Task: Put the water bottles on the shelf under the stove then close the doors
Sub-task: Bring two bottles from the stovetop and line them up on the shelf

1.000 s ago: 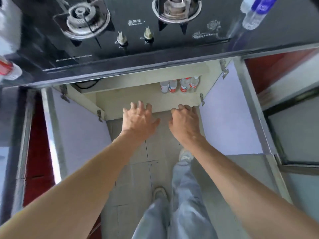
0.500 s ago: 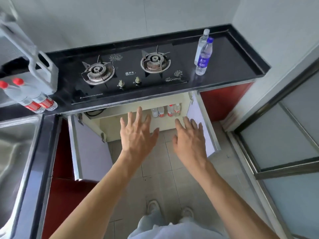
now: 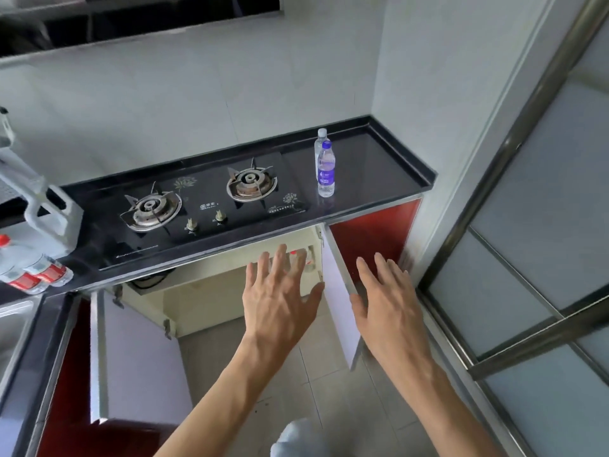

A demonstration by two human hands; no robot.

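The head view looks down at a black stove (image 3: 211, 206) set in a dark counter (image 3: 379, 173). Under it the cabinet is open: the left door (image 3: 138, 354) and the right door (image 3: 339, 298) both stand wide, showing their pale inner sides.

The left hand (image 3: 280, 301) is held out flat in front of the opening, fingers spread and holding nothing. The right hand (image 3: 385, 301) is also flat and spread, empty, just to the right of the right door's edge; whether its thumb touches the door cannot be told.

On the shelf (image 3: 211, 301) inside, at the back right, stand some bottles (image 3: 308, 258) with red labels. The left hand's fingers cover most of them, so their number is not clear.

Two more bottles stand on the counter right of the stove: the purple bottle (image 3: 326, 173) in front, and close behind it a clear bottle (image 3: 321, 135), mostly hidden, only its cap and shoulder showing.

At the left edge two red bottles (image 3: 29, 272) appear tilted and are partly cut off by the frame. Beside them a white rack (image 3: 49, 206) is also cut off. A glass sliding door (image 3: 540, 225) fills the right side.
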